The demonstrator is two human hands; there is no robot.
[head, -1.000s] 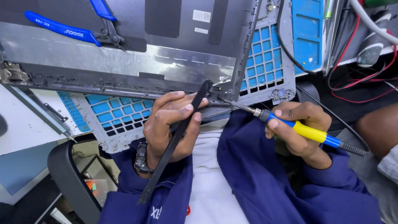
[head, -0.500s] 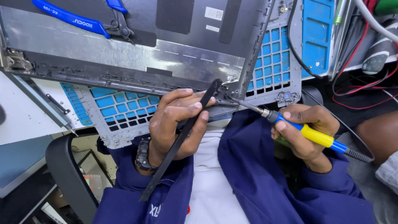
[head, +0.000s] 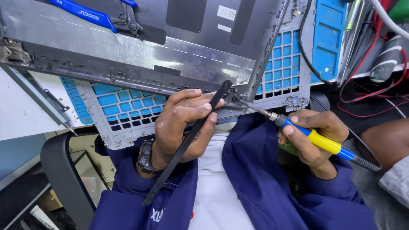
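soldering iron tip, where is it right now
In the head view the soldering iron, held in the right hand, has its tip at the near corner of the laptop lid, beside the top of the black pry tool in the left hand.

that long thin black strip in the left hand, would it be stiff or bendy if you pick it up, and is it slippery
The long thin black plastic strip looks light and probably somewhat flexible, being narrow and flat. Yet it stays straight past the left hand, so likely springy rather than floppy. Its matte surface suggests decent grip; being flat, it should not roll.
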